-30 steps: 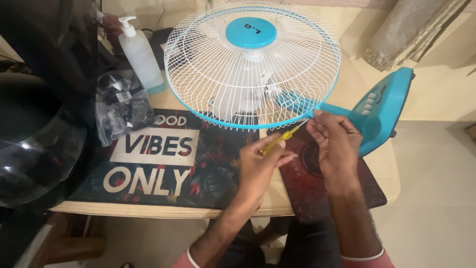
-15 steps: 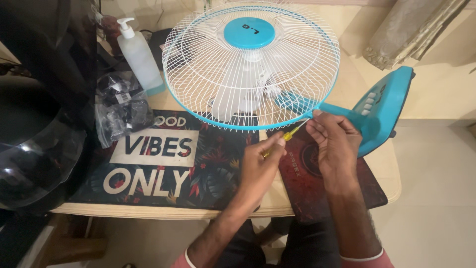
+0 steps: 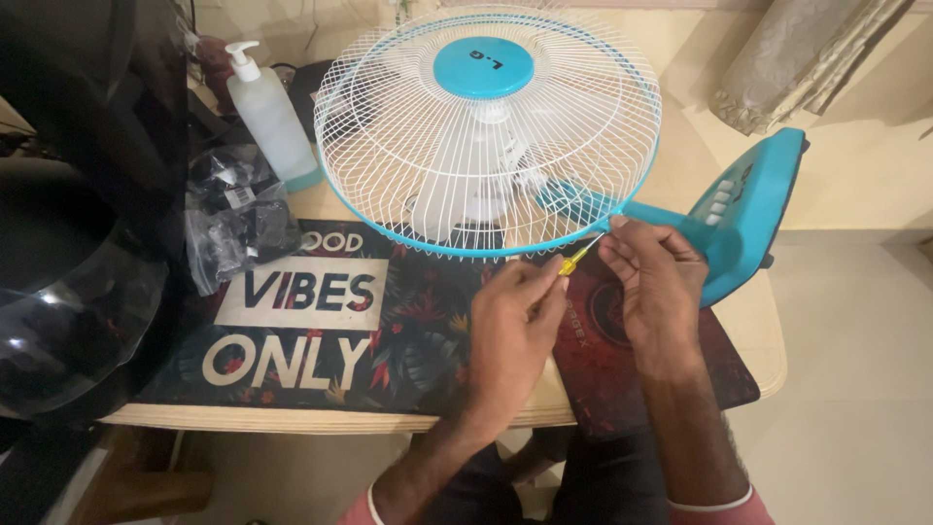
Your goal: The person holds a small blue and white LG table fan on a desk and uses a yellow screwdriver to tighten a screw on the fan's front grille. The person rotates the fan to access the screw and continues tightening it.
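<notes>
Fan: I see the table fan (image 3: 486, 146) lying on its back on the desk, grille facing up, so the rim is reachable.
Left hand (image 3: 510, 326): closed around a yellow screwdriver (image 3: 575, 259), tip angled at the grille's near right rim.
Right hand (image 3: 653, 282): fingers pinched at that rim, steadying it beside the blue base (image 3: 748, 214).
Far left: pump bottle (image 3: 272, 117), out of the way.

Both arms come up from 6 o'clock. The left hand (image 3: 510, 316) is curled with its fingers pinched together, pointing to 1 o'clock. The right hand (image 3: 653, 277) sits just beside it at 3 o'clock, fingers bent, fingertips pinched at the top.
</notes>
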